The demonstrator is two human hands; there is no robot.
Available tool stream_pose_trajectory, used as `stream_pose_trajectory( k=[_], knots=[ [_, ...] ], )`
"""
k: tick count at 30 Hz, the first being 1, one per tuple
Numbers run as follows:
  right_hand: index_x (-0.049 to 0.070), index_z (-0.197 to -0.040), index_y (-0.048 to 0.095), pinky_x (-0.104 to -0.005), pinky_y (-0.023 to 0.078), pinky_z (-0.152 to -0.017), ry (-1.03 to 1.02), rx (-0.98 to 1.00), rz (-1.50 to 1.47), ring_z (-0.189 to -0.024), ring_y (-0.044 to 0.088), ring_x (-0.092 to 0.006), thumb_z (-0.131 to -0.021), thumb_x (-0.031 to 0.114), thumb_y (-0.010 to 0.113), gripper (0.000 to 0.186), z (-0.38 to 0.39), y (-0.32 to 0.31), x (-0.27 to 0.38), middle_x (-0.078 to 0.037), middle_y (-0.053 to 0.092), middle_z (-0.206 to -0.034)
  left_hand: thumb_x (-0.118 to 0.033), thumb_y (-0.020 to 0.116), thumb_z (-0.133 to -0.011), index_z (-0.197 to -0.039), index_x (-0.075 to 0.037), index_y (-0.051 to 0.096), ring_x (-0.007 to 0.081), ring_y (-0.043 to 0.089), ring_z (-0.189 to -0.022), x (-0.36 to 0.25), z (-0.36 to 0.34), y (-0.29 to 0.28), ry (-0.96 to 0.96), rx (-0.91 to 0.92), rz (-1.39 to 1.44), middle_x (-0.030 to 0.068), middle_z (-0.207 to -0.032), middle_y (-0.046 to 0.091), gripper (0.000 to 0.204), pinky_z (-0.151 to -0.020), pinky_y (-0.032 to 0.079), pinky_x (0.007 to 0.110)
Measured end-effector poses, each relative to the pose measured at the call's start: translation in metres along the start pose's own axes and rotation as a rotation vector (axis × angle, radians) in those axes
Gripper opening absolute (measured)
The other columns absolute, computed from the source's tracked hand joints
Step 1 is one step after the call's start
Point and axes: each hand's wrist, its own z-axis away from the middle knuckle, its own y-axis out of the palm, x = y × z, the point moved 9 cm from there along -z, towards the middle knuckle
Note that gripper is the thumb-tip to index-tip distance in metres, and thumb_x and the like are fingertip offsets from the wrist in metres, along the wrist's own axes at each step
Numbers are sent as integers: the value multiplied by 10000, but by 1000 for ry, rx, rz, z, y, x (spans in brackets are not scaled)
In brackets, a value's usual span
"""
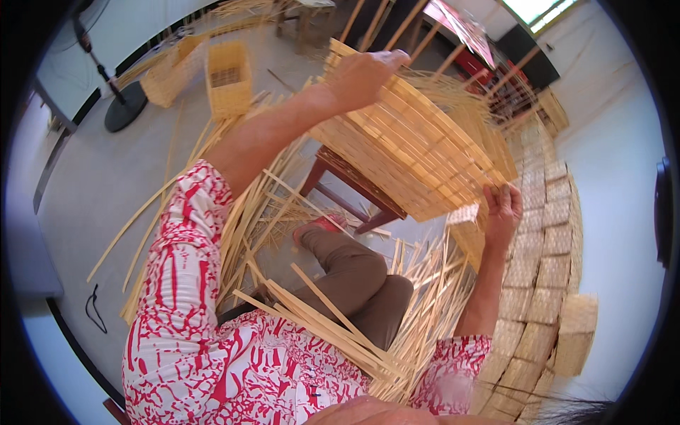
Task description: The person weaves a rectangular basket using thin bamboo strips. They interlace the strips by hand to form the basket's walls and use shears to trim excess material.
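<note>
My left hand [365,78] is closed at the upper left edge of a pale yellow, partly woven bamboo piece [418,142], with long upright strips sticking up behind it. My right hand [501,209] has its fingers bent round a strip at the piece's right end. The piece is held tilted over a dark red wooden stool [333,184], which hides under it in part; whether it rests on the seat I cannot tell. Loose bamboo strips [340,329] lie across my lap, and more are piled on both sides of my legs.
Stacked woven boxes [538,283] line the right wall. An open woven box [229,78] and another woven piece [166,74] are at the back left, near a black stand base [125,106]. A cord [94,308] lies on the grey floor [78,219].
</note>
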Motion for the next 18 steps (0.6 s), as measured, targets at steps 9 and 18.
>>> stream_pose_trajectory(
  k=[9, 18],
  knots=[
    [27, -934, 582, -330, 617, -827, -42, -35, 30, -868, 615, -130, -1019, 114, 561, 123, -2, 5, -4, -38, 583, -976, -10, 532, -948, -1392, -140, 437, 334, 670, -867, 6, 7, 9, -16, 35, 25, 103, -953, 665, 473, -679, 533, 421],
    [23, -928, 575, -345, 609, -865, -112, -12, -24, -909, 626, -162, -1014, 73, 552, 101, 1, 13, 4, -77, 572, -1090, -66, 541, -970, -1393, -148, 446, 323, 675, -884, 7, 11, 10, 80, 61, 20, 81, -974, 673, 441, -679, 537, 405]
  ],
)
